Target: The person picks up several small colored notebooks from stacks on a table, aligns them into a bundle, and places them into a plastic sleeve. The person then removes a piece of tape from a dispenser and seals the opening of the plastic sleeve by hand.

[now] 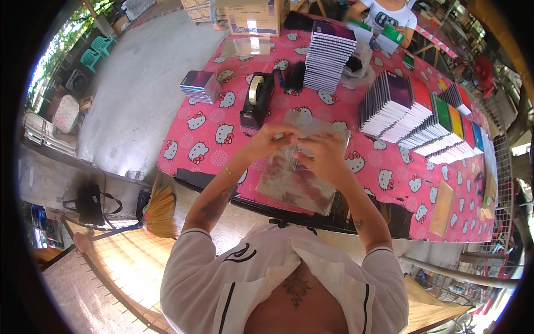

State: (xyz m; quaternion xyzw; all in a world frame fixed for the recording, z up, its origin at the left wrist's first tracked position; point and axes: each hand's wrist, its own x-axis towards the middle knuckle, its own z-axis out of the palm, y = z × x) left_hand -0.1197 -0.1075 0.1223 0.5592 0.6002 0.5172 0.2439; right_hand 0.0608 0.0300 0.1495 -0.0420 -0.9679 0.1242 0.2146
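My left hand point(267, 140) and my right hand point(325, 156) meet over the near edge of a table with a pink cartoon-cat cloth point(211, 119). Both pinch the top of a clear plastic bag point(292, 178), which hangs and lies on a stack of more clear bags. The bag's contents cannot be made out. A black tape dispenser point(257, 99) with a roll of clear tape stands just beyond my left hand.
Tall stacks of notebooks point(328, 55) stand at the back, fanned rows of coloured notebooks point(423, 119) at the right, a small stack point(199, 86) at the left. A cardboard box point(253, 19) sits far back. Another person point(386, 16) works across the table. A broom point(161, 211) leans below left.
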